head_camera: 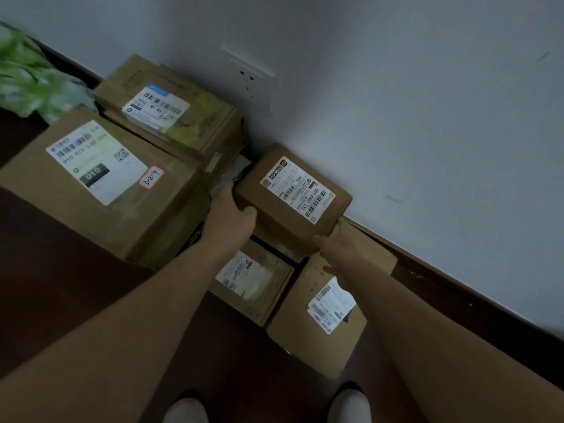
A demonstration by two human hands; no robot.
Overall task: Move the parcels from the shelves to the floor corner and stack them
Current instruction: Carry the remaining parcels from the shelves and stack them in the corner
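Against wall, hand-held parcel

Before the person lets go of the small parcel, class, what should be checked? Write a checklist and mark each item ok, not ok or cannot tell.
1. Two-handed grip: the left hand and the right hand each hold a side of the small parcel: ok.
2. The shipping label faces up and is readable: ok.
3. The surface under the small parcel is flat and free: cannot tell, the parcel hides it.
4. The wall socket stays uncovered, higher up the wall and to the left: ok.
5. The large parcel on the left stands apart from the held one: ok.
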